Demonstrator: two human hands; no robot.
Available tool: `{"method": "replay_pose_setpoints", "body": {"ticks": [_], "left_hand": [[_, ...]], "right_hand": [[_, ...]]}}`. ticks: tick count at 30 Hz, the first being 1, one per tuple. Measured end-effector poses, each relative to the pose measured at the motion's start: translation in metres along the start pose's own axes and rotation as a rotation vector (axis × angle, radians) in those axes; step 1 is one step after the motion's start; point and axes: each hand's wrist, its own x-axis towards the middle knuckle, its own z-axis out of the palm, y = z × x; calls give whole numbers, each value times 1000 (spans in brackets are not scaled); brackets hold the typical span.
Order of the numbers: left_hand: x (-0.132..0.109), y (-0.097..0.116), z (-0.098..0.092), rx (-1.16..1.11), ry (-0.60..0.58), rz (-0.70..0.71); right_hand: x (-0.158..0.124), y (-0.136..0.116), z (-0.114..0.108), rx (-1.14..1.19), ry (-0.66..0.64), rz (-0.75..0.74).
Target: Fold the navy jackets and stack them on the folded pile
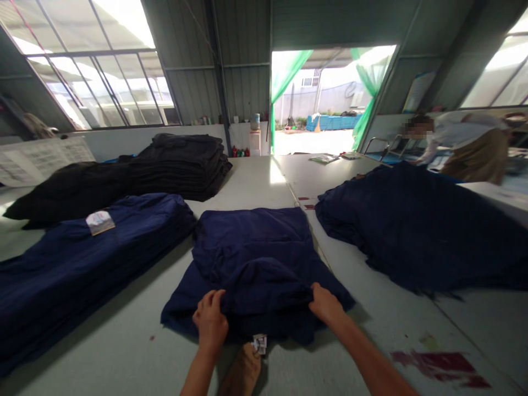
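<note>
"Lying where, exactly, is the navy garment [256, 258]?"

"It is resting on the pale worktop [231, 187], right in front of the person. Its far part is spreading fairly flat, while the near part is bunching into a raised fold between the hands."

"And how is each grip standing?"

"The left hand [211, 319] is grasping the cloth near the close edge, its fingers curling onto the fabric. The right hand [328, 305] is pinching the same garment farther along, on its right side."

"Is anything showing at that near edge?"

"A small white tag [259, 344] is poking out there, between the two forearms."

"What is sitting around it?"

"A navy stack [124, 250] is lying just beside it on the left, bearing a printed label [100, 222] on top. Behind that, a black stack [185, 165] is rising higher. To the right, a loose navy pile [421, 225] is sprawling, with a strip of worktop separating it from the garment."

"And farther off?"

"Some papers [324, 158] are lying at the worktop's far end. Beyond the navy pile, a co-worker [466, 132] is bending forward. Green curtains [282, 71] are hanging at both sides of a bright doorway."
</note>
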Motion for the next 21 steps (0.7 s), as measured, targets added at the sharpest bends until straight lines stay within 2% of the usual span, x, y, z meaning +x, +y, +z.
{"method": "replay_pose_setpoints", "body": {"ticks": [2, 4, 6, 8, 10, 12, 14, 16, 18, 21], "left_hand": [[-7, 12, -2, -31, -116, 218], [-12, 18, -1, -88, -317, 357], [-15, 17, 4, -128, -459, 376], [-15, 12, 10, -148, -504, 328], [-14, 8, 16, -148, -519, 277], [-12, 4, 20, -140, -515, 229], [-10, 2, 21, -154, -502, 194], [-7, 1, 20, -194, -499, 186], [-5, 0, 18, -232, -522, 202], [-6, 2, 13, -234, -551, 200]], "right_hand": [[2, -6, 2, 12, -11, -22], [-1, -14, 5, -1, 60, -99], [-10, -24, 7, -44, 226, -185], [-24, -35, 9, -85, 371, -337], [-35, -43, 14, -92, 323, -569], [-40, -48, 26, -87, 157, -732], [-35, -49, 40, -87, 28, -700], [-25, -48, 52, -91, -25, -598], [-18, -48, 58, -90, -27, -553], [-19, -53, 55, -22, 41, -615]]}}
